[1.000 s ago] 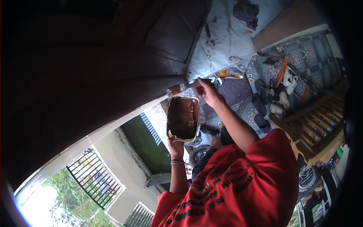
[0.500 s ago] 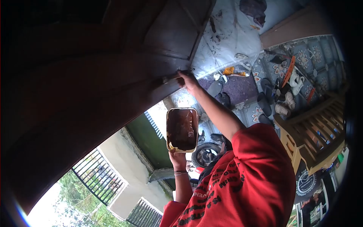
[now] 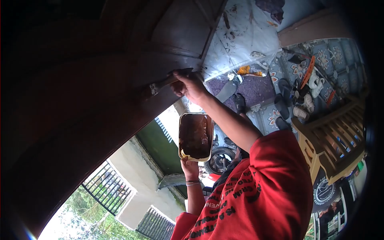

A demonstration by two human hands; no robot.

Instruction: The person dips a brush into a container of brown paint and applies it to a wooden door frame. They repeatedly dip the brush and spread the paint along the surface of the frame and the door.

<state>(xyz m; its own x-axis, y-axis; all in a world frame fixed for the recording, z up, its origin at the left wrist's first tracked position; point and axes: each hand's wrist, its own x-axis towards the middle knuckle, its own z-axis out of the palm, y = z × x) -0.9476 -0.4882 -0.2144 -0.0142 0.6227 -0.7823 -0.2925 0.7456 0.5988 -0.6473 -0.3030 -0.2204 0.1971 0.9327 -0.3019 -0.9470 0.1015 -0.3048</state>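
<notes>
My right hand is closed around the handle of a paintbrush. Its bristle end points left and lies against the dark brown door, close to the door's edge. Below it in view, my left hand grips a rectangular tub by its near end. Glossy dark brown paint coats the inside of the tub, and pale yellow shows on its rim near my fingers.
A whitish sheet with dark marks covers the floor beyond the door. Shoes and sandals lie on patterned tiles beside a purple mat. A wooden bench stands at right, and a motorbike wheel shows behind the tub.
My right hand has shifted left along the door with the paintbrush, which now shows more clearly. The left hand and tub have moved only slightly right.
</notes>
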